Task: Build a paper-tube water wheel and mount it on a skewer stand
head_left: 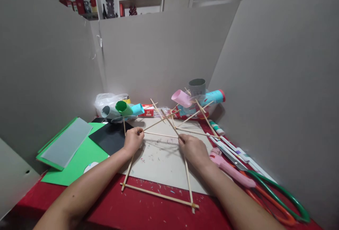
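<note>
A frame of thin wooden sticks (159, 195) stretches over the table, with its near corners bound together by something yellowish. My left hand (134, 140) pinches the frame's far-left corner, where a slanting stick (159, 121) meets it. On the opposite side, my right hand (193, 149) is closed on the far-right corner, and another slanting stick (171, 124) rises from its fingertips. The two slanting sticks cross between my hands. Behind them, more joined sticks (205, 117) lean at the right. My fingers hide both joints.
A pale board (159, 166) lies on the red table (106, 201). Green sheets (71, 170) and a black sheet (109, 138) are at left. Paper tubes (124, 107) stand behind. A pink glue gun (233, 171) and scissors (280, 187) lie at right. Grey panels (164, 53) enclose the table.
</note>
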Tool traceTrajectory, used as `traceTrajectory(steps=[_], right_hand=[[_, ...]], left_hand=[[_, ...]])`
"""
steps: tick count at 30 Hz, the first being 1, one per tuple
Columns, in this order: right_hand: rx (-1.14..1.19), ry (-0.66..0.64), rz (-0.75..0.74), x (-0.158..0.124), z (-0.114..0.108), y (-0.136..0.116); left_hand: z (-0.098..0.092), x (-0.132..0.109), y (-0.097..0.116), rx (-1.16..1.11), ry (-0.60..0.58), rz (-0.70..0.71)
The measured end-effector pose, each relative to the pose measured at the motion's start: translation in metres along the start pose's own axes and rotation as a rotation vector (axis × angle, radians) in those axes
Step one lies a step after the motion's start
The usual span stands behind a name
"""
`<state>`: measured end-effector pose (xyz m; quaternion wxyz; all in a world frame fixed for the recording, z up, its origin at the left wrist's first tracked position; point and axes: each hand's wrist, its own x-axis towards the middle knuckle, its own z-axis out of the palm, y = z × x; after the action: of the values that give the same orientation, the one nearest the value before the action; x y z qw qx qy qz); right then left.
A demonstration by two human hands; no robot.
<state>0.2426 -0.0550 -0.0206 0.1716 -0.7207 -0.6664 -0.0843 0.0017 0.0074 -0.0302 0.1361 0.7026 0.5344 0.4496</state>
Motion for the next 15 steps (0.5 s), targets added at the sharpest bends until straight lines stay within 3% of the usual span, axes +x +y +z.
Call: traceTrajectory(steps=[15], right_hand=[[0.059, -0.014, -0.027, 0.0012, 0.0004, 0.0021]], left_hand=[[0.0041, 0.0037, 0.0004, 0.028, -0.009, -0.013]])
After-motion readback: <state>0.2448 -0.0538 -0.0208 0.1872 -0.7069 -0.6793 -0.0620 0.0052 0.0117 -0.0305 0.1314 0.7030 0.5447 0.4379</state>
